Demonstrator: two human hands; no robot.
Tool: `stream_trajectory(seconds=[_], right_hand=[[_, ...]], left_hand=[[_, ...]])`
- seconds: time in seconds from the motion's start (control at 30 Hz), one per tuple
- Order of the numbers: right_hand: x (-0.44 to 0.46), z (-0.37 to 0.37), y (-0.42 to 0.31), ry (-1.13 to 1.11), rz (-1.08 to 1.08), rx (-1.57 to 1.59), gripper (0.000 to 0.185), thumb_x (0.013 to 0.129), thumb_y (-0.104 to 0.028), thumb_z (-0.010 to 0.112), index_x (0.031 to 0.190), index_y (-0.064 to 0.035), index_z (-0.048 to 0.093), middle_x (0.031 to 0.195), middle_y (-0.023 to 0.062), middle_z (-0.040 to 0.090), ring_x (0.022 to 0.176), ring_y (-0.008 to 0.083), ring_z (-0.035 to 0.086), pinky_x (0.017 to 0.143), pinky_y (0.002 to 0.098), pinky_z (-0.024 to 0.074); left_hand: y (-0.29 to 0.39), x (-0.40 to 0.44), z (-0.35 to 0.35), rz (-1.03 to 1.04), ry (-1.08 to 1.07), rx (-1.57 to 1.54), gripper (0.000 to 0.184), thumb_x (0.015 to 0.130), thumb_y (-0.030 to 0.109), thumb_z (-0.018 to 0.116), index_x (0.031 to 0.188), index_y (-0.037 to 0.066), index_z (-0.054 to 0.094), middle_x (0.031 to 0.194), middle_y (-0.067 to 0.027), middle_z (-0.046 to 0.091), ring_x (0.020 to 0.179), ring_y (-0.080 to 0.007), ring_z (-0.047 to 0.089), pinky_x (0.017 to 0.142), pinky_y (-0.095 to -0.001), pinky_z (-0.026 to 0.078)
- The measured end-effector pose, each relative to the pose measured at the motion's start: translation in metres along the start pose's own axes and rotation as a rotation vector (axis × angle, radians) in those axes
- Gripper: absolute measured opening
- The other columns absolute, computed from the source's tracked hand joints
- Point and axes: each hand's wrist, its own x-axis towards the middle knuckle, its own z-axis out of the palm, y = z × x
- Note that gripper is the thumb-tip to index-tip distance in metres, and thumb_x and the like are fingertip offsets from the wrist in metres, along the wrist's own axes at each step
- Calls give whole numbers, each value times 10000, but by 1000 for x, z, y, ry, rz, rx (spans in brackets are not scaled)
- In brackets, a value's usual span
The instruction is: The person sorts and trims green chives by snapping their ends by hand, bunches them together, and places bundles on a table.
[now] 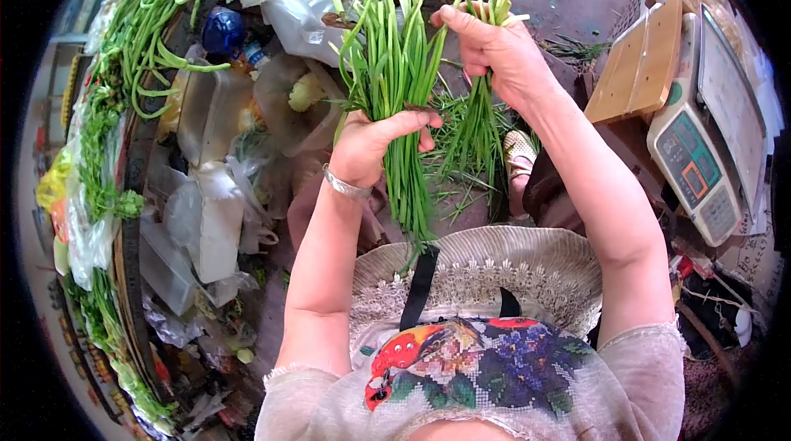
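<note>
My left hand is wrapped round a thick bunch of green chives, with the pale stem ends up and the leaf tips hanging down. A silver bracelet circles that wrist. Up and to the right, my right hand grips a smaller bunch of chives near its pale ends, the leaves dangling below. The two bunches are held side by side, a small gap between their tops. Cut green scraps lie on the ground beneath them.
On the right stands a weighing scale beside a wooden board. Long green beans and leafy herbs line the left edge. Plastic bags, a white foam box and a blue bottle crowd the left side.
</note>
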Motion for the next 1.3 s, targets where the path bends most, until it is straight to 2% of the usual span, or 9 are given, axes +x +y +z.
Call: stream_trajectory(seconds=[0.17,0.4,0.57,0.73,0.93,1.03,1.1,1.2,1.3], right_hand=[[10,-28,-10,77,-118,48,220,898,-269,678,916,-50,694,619,-78,443,495,34,355,449,206,288],[18,-76,-34,286,-248,109,230,930,-269,635,974,-49,683,820,9,593,705,86,521,540,241,373],[21,-94,-41,393,-320,73,246,941,-280,607,971,-47,680,818,17,598,744,109,560,561,268,392],[19,-81,-39,449,-374,-67,229,951,-269,579,920,-63,673,863,26,640,757,114,573,577,275,411],[17,-51,-18,154,-137,-156,273,968,-311,539,925,-55,624,732,30,625,742,136,576,701,303,442],[12,-35,-11,-31,-63,0,232,934,-280,622,875,-57,597,634,-6,513,563,98,490,560,287,458],[4,-23,-16,12,91,12,215,869,-218,714,792,-103,550,604,-58,462,459,54,409,416,230,372],[3,-18,-5,-44,216,-63,208,886,-224,696,905,-28,630,565,-88,396,444,25,343,394,204,269],[1,-16,1,-135,353,-99,239,895,-231,682,974,-9,643,567,-92,385,445,25,333,397,206,264]], left_hand=[[7,-3,-5,37,119,-58,285,811,62,686,1078,-14,625,933,-169,687,694,-209,648,624,-321,535],[12,-9,-21,78,261,-117,234,800,7,678,1026,-38,636,906,-163,687,697,-235,672,633,-334,552],[7,-4,-41,205,448,-46,226,807,-12,670,1024,-49,621,881,-157,697,839,-265,696,708,-328,577],[8,-5,-47,255,365,-94,239,815,-14,657,1051,-30,617,895,-168,691,762,-245,685,677,-332,577],[9,-5,-32,177,248,-108,262,807,37,685,1059,-6,625,895,-155,691,703,-223,673,645,-323,558],[9,-6,-24,168,242,-115,261,804,47,695,1051,-5,630,904,-156,688,715,-221,672,659,-328,558],[8,-6,-24,176,198,-66,259,806,48,695,1052,-7,632,906,-162,686,721,-224,671,679,-341,559],[6,-5,-21,184,205,-78,258,807,41,692,1053,-12,637,901,-163,685,728,-225,670,684,-345,554],[8,-5,-17,192,213,-80,256,806,35,692,1052,-14,638,897,-159,685,732,-224,670,680,-343,551]])
